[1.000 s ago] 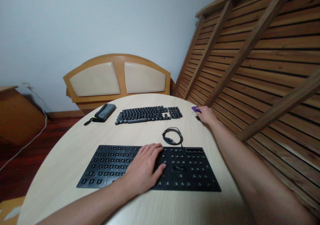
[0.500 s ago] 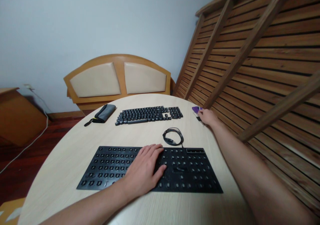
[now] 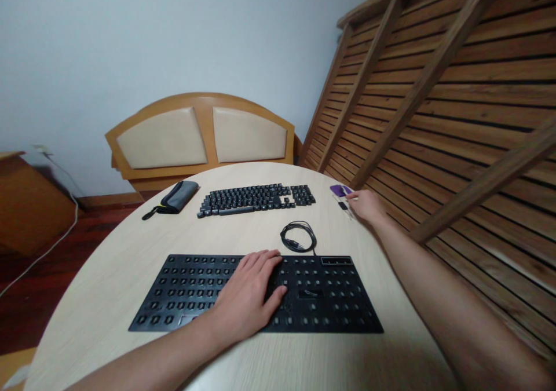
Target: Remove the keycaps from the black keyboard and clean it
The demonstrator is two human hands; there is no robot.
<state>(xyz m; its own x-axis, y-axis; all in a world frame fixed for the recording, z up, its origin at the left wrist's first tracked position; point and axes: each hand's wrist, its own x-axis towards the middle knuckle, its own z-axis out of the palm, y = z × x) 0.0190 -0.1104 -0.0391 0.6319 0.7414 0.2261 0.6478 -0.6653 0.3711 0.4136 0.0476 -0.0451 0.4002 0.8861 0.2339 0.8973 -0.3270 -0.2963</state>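
My left hand lies flat, fingers stretched, on a black keyboard base whose keycaps are off and whose switches show. Off to the far right, my right hand reaches to the table's edge, its fingers close together at a small purple item. What its fingertips pinch, if anything, is too small to make out. Just below them lies a thin wire tool with a black middle, which looks like a keycap puller. Black keycaps are laid out in keyboard order beyond the base.
A coiled black cable runs from the base's back edge. A folded grey cloth with black trim lies at the back left of the round table. Wooden slats lean along the right side; a headboard stands behind.
My right hand has shifted slightly right and back from the wire tool, uncovering more of it and the purple item. My left hand stays on the keyboard base. The view has moved slightly.
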